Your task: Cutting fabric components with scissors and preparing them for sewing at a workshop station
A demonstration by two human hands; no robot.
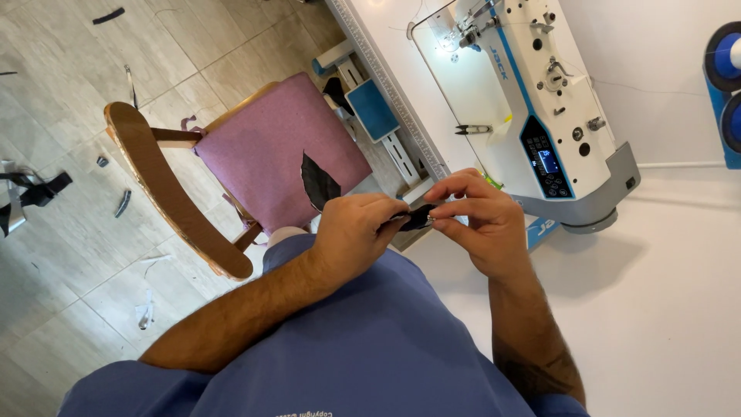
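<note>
Grey floor tiles [62, 255] are filling the nine o'clock side of the head view, littered with dark fabric scraps [35, 189], while a white sewing table [664, 309] is spreading across the three o'clock side. On it a white and blue sewing machine [532, 100] is sitting at one o'clock, with small thread snips [472, 129] lying just beside it at twelve. A wooden chair with a pink cushion [270, 147] is standing at ten o'clock, a dark cloth piece [319, 182] lying on its seat. At the centre, the left hand [351, 232] and right hand [482, 220] are meeting, both pinching a small black fabric piece [417, 217] between closed fingertips, above the person's blue shirt [370, 340]
</note>
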